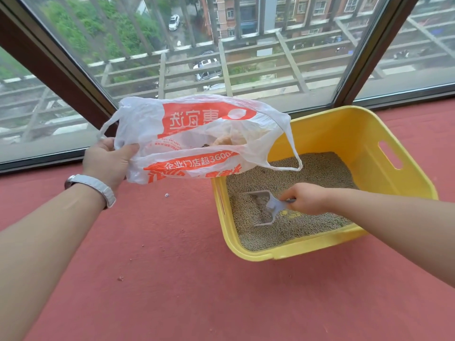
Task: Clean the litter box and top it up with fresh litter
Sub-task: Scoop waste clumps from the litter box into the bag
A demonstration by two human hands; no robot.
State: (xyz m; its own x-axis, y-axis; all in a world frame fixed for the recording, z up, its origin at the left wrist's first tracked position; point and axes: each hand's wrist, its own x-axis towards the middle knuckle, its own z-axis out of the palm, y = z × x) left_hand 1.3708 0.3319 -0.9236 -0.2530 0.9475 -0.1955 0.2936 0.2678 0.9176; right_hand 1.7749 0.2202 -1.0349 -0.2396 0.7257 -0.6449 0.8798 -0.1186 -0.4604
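Litter box (pixel 364 134): yellow plastic tub, rounded corners, slot handle in right wall; sits on red matte floor (pixel 172 279) beside window (pixel 221 45). Litter (pixel 320 168): grey-tan granules, fine pebbled texture, covers tub bottom. Scoop (pixel 264 207): pale grey plastic, blade dug into litter; right hand (pixel 305 199) grips its handle, fingers curled. Bag (pixel 197 139): thin white crinkled plastic, orange print, 2 loop handles; left hand (pixel 108 161) pinches its edge, holds it above floor, overlapping tub's left rim. Wristwatch (pixel 96 187): white strap, left wrist.
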